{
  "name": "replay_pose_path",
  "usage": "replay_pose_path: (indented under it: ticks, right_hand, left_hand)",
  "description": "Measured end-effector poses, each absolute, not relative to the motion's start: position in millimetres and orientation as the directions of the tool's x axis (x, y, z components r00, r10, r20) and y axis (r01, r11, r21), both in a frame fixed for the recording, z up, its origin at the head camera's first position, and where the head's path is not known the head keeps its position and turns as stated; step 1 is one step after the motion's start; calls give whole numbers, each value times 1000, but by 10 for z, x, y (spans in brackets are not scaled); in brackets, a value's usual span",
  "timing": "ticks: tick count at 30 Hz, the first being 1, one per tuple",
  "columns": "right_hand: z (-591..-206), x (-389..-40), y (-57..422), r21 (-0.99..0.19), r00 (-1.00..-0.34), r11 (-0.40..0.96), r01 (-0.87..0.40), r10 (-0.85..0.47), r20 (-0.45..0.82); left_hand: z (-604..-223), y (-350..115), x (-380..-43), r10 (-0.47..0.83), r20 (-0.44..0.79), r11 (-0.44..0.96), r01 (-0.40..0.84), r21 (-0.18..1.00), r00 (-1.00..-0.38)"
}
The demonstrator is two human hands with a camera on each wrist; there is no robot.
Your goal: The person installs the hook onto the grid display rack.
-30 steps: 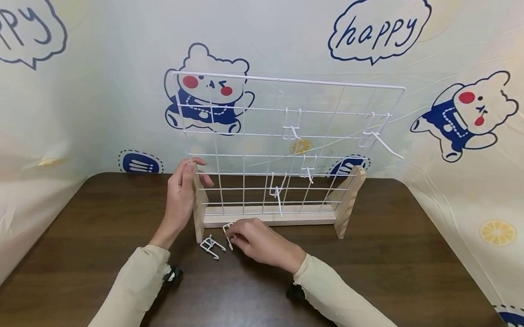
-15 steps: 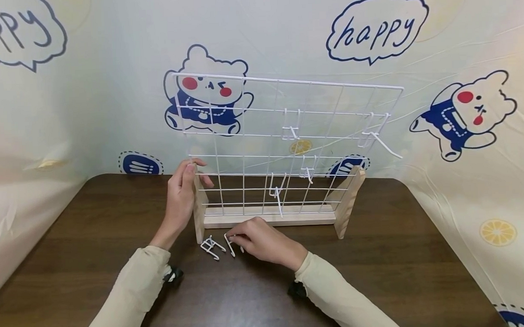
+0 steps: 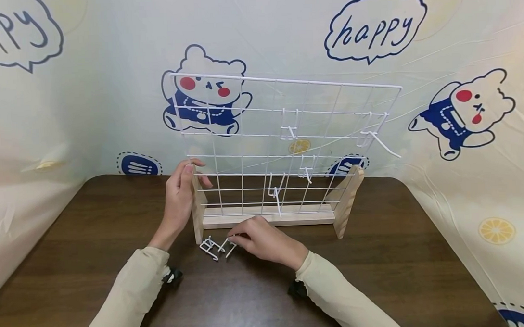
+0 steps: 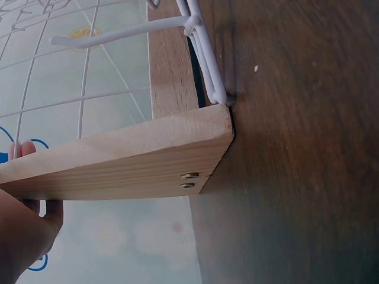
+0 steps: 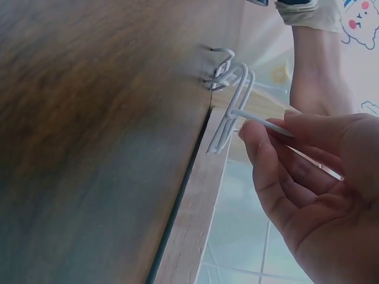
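Observation:
A white wire grid (image 3: 311,82) stands in a wooden base (image 3: 268,221) on the table. My left hand (image 3: 179,197) grips the top of the left wooden side panel (image 3: 198,214), thumb in front; the left wrist view shows the panel (image 4: 130,168) with two screws. Between thumb and fingertips my right hand (image 3: 266,242) pinches the stem of a white wire hook (image 5: 246,116), its double loop pointing away from the fingers. This hook is just above the table, in front of the base. Another white hook (image 3: 209,247) lies beside it, near the panel's foot.
Several hooks hang on the grid: an upper-middle hook (image 3: 291,130), a right hook (image 3: 375,135), a lower hook (image 3: 306,171) and a lowest hook (image 3: 275,192). The right wooden side panel (image 3: 349,201) stands opposite. A patterned cloth backdrop (image 3: 292,32) surrounds the brown table (image 3: 391,265).
The hook in my right hand has turned, its ends swinging toward the front left, close to the lying hook. The left hand keeps its hold on the panel.

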State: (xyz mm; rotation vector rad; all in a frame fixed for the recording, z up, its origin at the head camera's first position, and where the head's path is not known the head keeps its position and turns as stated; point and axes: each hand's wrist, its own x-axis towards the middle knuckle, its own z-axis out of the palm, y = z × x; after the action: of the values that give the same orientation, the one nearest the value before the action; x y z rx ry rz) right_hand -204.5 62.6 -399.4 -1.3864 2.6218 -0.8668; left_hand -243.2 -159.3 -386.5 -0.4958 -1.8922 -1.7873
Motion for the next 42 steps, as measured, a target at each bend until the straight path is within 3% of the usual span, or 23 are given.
replay_pose_path:
  ticks: [16, 24, 33, 42]
  right_hand:
    - [-3910, -1956, 608, -562, -591, 351, -749, -738, 326]
    - [-3795, -1873, 583, -582, -516, 164, -797, -684, 515]
    - [-3475, -1649, 614, -689, -530, -22, -724, -622, 576]
    - [-3306, -1593, 658, -605, -478, -52, -795, -562, 675]
  left_hand:
    - [-3868, -1596, -2433, -58, 596, 78, 591, 803, -801]
    - [-3863, -1612, -2439, -73, 590, 86, 584, 807, -804]
    - [-3681, -1518, -2284, -77, 578, 104, 570, 815, -813]
    - [-3620, -1499, -2230, -80, 577, 93, 570, 816, -813]
